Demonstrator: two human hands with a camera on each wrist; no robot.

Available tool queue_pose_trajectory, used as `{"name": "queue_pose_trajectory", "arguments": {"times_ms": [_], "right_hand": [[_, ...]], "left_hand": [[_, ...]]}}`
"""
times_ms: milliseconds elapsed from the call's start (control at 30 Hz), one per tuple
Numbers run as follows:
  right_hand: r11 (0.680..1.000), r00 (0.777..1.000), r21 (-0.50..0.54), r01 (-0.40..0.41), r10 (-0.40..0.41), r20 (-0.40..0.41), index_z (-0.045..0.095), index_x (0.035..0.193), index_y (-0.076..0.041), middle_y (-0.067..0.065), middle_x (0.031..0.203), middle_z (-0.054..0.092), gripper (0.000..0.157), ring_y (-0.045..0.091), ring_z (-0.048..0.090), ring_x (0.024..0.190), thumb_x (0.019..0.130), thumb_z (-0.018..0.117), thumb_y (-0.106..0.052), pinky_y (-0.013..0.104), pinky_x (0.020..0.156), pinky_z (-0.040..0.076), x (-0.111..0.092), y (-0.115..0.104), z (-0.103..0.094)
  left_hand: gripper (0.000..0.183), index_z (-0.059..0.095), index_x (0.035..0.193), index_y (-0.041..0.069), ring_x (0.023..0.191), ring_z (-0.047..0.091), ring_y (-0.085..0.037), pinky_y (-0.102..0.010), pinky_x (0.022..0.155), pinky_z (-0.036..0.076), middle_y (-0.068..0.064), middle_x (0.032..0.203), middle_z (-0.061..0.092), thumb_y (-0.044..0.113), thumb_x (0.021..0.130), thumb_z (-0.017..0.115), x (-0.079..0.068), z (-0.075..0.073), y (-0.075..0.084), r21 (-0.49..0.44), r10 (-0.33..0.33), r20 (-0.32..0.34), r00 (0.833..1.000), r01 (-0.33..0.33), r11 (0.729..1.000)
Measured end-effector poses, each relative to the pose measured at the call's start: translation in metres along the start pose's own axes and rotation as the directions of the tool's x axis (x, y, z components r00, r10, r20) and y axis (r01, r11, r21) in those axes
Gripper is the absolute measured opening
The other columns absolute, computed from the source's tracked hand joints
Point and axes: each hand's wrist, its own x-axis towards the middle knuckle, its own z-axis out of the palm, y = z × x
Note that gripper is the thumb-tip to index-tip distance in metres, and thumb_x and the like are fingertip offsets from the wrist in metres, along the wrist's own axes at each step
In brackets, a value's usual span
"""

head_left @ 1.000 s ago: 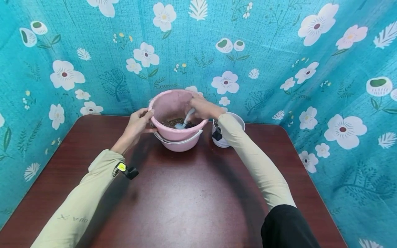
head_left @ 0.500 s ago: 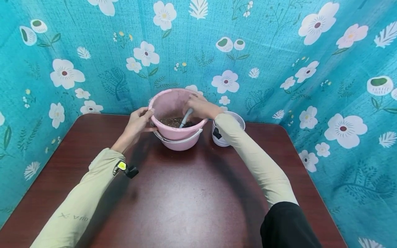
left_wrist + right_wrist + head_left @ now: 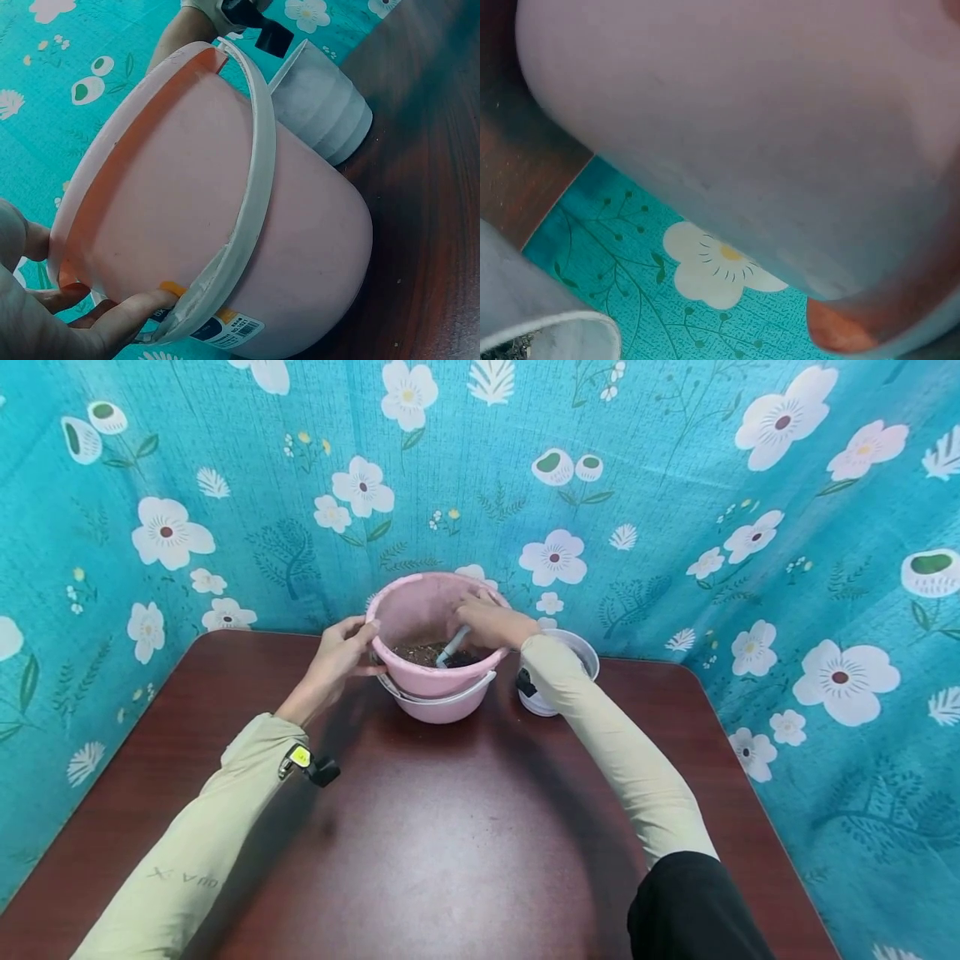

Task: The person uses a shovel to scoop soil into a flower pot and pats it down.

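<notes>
A pink bucket (image 3: 442,681) stands at the back of the table, tipped toward me, with dark soil (image 3: 417,653) inside. My left hand (image 3: 339,650) grips its left rim, thumb on top; in the left wrist view those fingers (image 3: 131,311) curl below the rim, by the white bail handle (image 3: 259,161). Reaching in over the right rim, my right hand (image 3: 491,620) holds a trowel (image 3: 453,646) by its grey-blue handle. The trowel's blade is mostly out of sight in the soil. The right wrist view has only the bucket's side (image 3: 705,112), not the right hand.
Just right of the bucket stands a white pot (image 3: 588,652), partly behind my right forearm; dark soil (image 3: 514,346) shows in its mouth. A flowered blue curtain (image 3: 645,510) hangs directly behind the dark red table (image 3: 420,827).
The trowel's pale blade, visible on the soil a second ago, has gone down out of sight, and its handle has shifted. My left hand keeps its grip on the rim. The head view has shifted slightly.
</notes>
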Motion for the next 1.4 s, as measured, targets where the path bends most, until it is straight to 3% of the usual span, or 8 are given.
{"name": "queue_pose_trajectory", "arguments": {"times_ms": [233,467,600,700,800,1000,1233,1400], "right_hand": [[0.999,0.998,-0.014,0.032,-0.032,-0.054,0.079,0.116,-0.008,0.007,0.12,0.076,0.024,0.037,0.046,0.143,0.093,0.079,-0.015,0.051,0.135,0.012,-0.002,0.008,0.001],[0.998,0.989,-0.028,0.06,-0.063,-0.133,0.08,0.115,-0.01,0.008,0.119,0.073,0.025,0.031,0.051,0.129,0.093,0.081,-0.021,0.05,0.117,0.036,-0.008,0.01,-0.006],[1.0,0.985,-0.01,0.03,-0.031,-0.17,0.078,0.121,-0.01,0.012,0.131,0.067,0.027,0.03,0.048,0.128,0.096,0.078,-0.021,0.051,0.112,0.034,-0.021,0.009,-0.014],[1.0,0.98,-0.002,0.021,-0.021,-0.198,0.076,0.125,-0.009,0.012,0.128,0.067,0.03,0.028,0.045,0.117,0.098,0.075,-0.02,0.046,0.103,0.035,-0.028,0.012,-0.021],[1.0,0.971,-0.006,0.02,-0.021,-0.237,0.076,0.126,-0.008,0.01,0.115,0.066,0.03,0.027,0.041,0.103,0.098,0.073,-0.02,0.043,0.091,0.032,-0.034,0.019,-0.023],[1.0,0.949,0.016,0.002,0.003,-0.315,0.073,0.129,-0.007,0.01,0.115,0.064,0.031,0.027,0.039,0.102,0.099,0.072,-0.016,0.043,0.09,0.031,-0.047,0.026,-0.015],[1.0,0.92,-0.02,-0.006,-0.002,-0.393,0.071,0.134,-0.007,0.011,0.11,0.062,0.035,0.027,0.041,0.099,0.1,0.072,-0.017,0.044,0.089,0.033,-0.055,0.028,-0.008],[1.0,0.905,-0.014,-0.004,-0.002,-0.426,0.073,0.129,-0.007,0.012,0.11,0.063,0.03,0.029,0.044,0.103,0.1,0.071,-0.016,0.046,0.091,0.035,-0.061,0.03,-0.009]], "left_hand": [[0.055,0.04,0.154,-0.006,0.104,0.058,-0.015,-0.039,0.089,0.067,-0.012,0.122,0.048,0.026,0.111,0.051,0.0,0.002,-0.001,0.004,-0.011,-0.005,1.0,0.011,1.0],[0.057,0.041,0.155,-0.005,0.1,0.056,-0.012,-0.038,0.086,0.068,-0.012,0.125,0.048,0.028,0.11,0.051,0.0,0.002,0.001,0.024,-0.003,-0.011,1.0,0.003,1.0],[0.055,0.042,0.154,-0.005,0.098,0.056,-0.011,-0.04,0.089,0.067,-0.007,0.12,0.049,0.028,0.11,0.051,0.0,0.004,0.003,0.025,-0.005,-0.016,1.0,0.005,1.0],[0.055,0.042,0.154,-0.005,0.098,0.056,-0.011,-0.04,0.089,0.067,-0.007,0.12,0.049,0.028,0.111,0.051,0.0,0.004,0.003,0.026,0.0,-0.025,1.0,0.001,1.0],[0.055,0.042,0.155,-0.004,0.099,0.056,-0.011,-0.039,0.088,0.067,-0.012,0.129,0.048,0.028,0.111,0.05,-0.001,0.003,0.002,0.032,0.001,-0.032,0.999,0.0,0.999],[0.056,0.041,0.156,-0.005,0.098,0.056,-0.01,-0.039,0.09,0.066,-0.02,0.138,0.046,0.028,0.111,0.049,-0.001,0.003,0.0,0.039,-0.001,-0.028,1.0,0.002,0.999],[0.055,0.042,0.154,-0.005,0.096,0.057,-0.013,-0.038,0.089,0.067,-0.016,0.122,0.049,0.027,0.111,0.05,-0.001,0.004,0.0,0.043,-0.007,-0.044,0.999,0.009,0.999],[0.054,0.043,0.153,-0.005,0.095,0.058,-0.012,-0.038,0.088,0.067,-0.014,0.118,0.05,0.027,0.111,0.051,0.0,0.005,0.002,0.036,-0.009,-0.046,0.999,0.011,0.999]]}}
